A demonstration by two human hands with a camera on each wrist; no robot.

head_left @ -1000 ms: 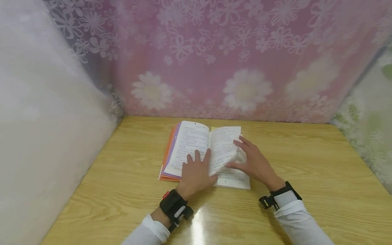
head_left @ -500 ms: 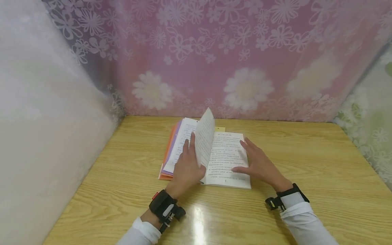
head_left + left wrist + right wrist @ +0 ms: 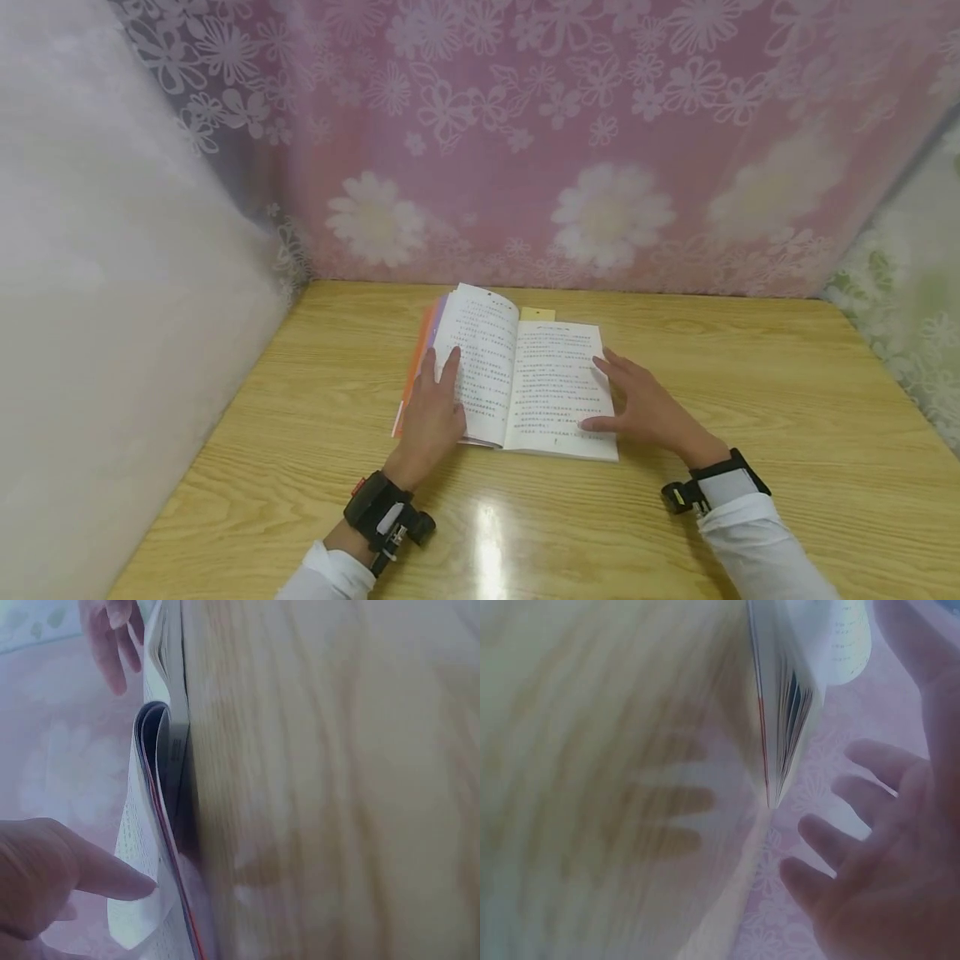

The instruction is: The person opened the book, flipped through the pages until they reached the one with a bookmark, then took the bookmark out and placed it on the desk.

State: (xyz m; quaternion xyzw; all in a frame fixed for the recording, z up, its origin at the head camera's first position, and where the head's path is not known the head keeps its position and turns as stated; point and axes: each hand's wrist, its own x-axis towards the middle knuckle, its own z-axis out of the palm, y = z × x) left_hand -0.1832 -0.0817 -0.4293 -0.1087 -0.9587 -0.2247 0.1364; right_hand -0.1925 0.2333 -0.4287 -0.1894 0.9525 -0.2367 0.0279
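Observation:
An open book [image 3: 558, 392] with printed white pages lies on the table, its spine running away from me. My left hand [image 3: 429, 417] lies with fingers extended over the left page; in the left wrist view its thumb [image 3: 112, 877] touches the page near the lower edge. At the right page's outer edge is my right hand [image 3: 648, 408], fingers spread and thumb over the lower corner. The right wrist view shows this hand [image 3: 885, 847] with nothing in its fingers, beside the book's page edges [image 3: 787, 727]. Orange and purple covers [image 3: 423, 350] stick out at the left.
A yellow tab [image 3: 537, 314] shows past the top of the book. The wooden table [image 3: 300, 467] ends at a pink flowered curtain [image 3: 480, 208] behind, with a pale cloth [image 3: 135, 292] at the left and a green-patterned one [image 3: 900, 317] at the right.
A lifted page has gone over from the right side to the left and now lies down there. My left hand has shifted left with it; my right hand has drawn slightly right.

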